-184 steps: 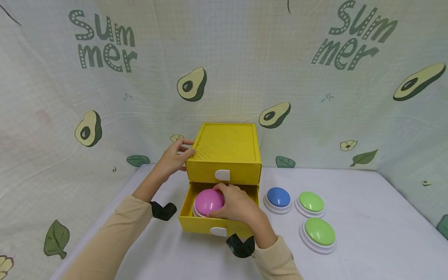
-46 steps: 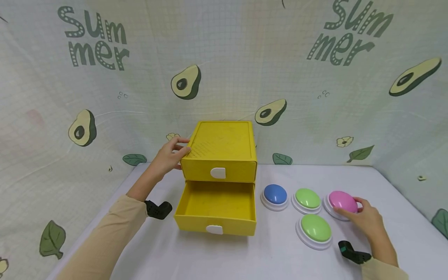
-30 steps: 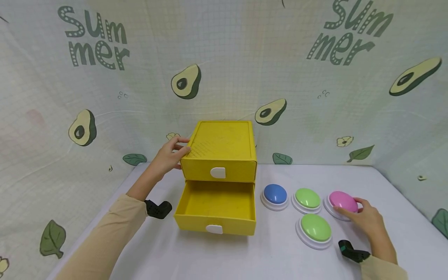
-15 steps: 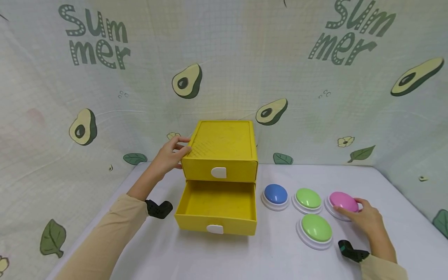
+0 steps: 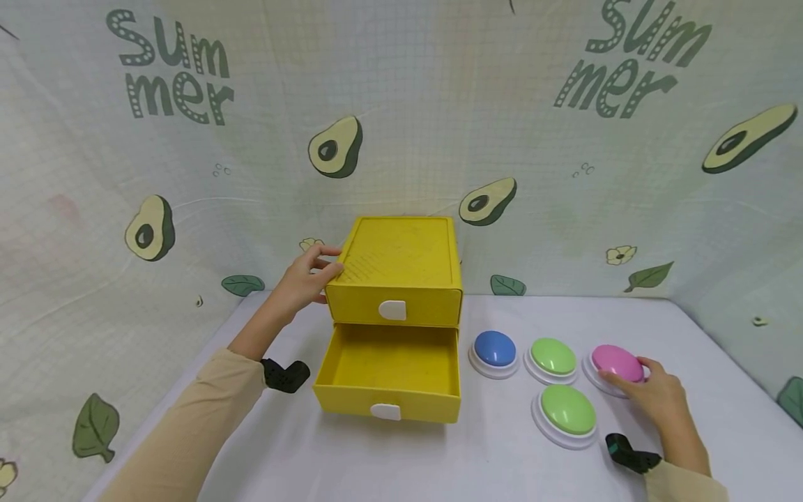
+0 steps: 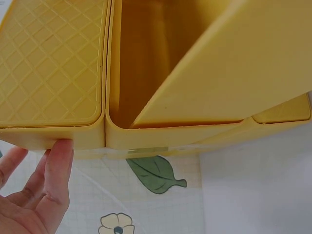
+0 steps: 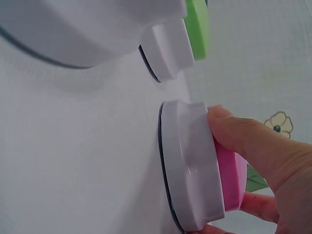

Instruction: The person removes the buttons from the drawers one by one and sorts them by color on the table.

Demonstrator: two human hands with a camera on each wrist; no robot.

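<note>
A yellow two-drawer box (image 5: 401,251) stands on the table, its lower drawer (image 5: 395,355) pulled out with nothing inside. The left hand (image 5: 304,280) rests its fingers and thumb against the box's left side and top edge; the left wrist view shows its fingertips (image 6: 61,146) touching the yellow side. On the right, the right hand (image 5: 659,394) grips the pink button (image 5: 617,363) by its dome, thumb on one side and fingers on the other. In the right wrist view the pink button's white base (image 7: 190,165) sits on the table.
Left of the pink button are a green button (image 5: 553,356) and a blue button (image 5: 495,348), with another green button (image 5: 568,409) nearer the front. A patterned cloth (image 5: 401,104) hangs behind the white table (image 5: 502,460).
Since the oldest frame the right hand has moved the pink button out of the lower drawer to the table's right side. Over the last second, both hands stay in place.
</note>
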